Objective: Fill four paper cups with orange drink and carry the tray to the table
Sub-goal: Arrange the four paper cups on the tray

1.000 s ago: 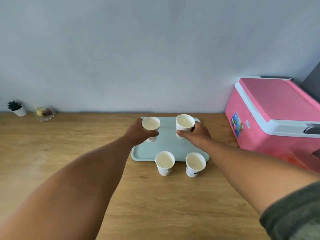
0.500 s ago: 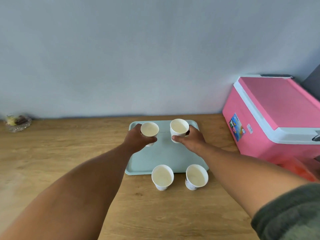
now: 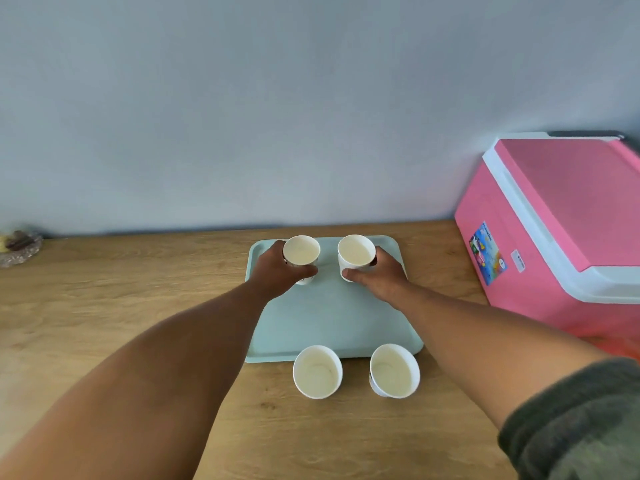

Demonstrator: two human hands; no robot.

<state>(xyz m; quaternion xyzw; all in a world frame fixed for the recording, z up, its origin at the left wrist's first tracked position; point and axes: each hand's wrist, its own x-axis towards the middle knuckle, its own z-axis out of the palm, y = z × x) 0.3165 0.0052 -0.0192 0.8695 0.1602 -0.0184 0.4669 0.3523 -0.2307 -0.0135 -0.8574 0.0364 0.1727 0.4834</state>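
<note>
Gripping one paper cup [image 3: 300, 255] each: left hand [image 3: 277, 271], right hand [image 3: 379, 275].

1. A single wide-angle camera sits on the person's head, looking forward and down.
2. It faces the plain grey wall [image 3: 277, 98] across the wooden counter [image 3: 104, 306].
3. It is close: both forearms fill the lower frame, with the pale green plastic tray [image 3: 332, 320] central.

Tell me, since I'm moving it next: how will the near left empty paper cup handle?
The near left cup looks empty, so probably very light. Its thin paper wall may dent under a squeeze. Narrower at the base, it could tip if nudged on the wooden counter.
</note>
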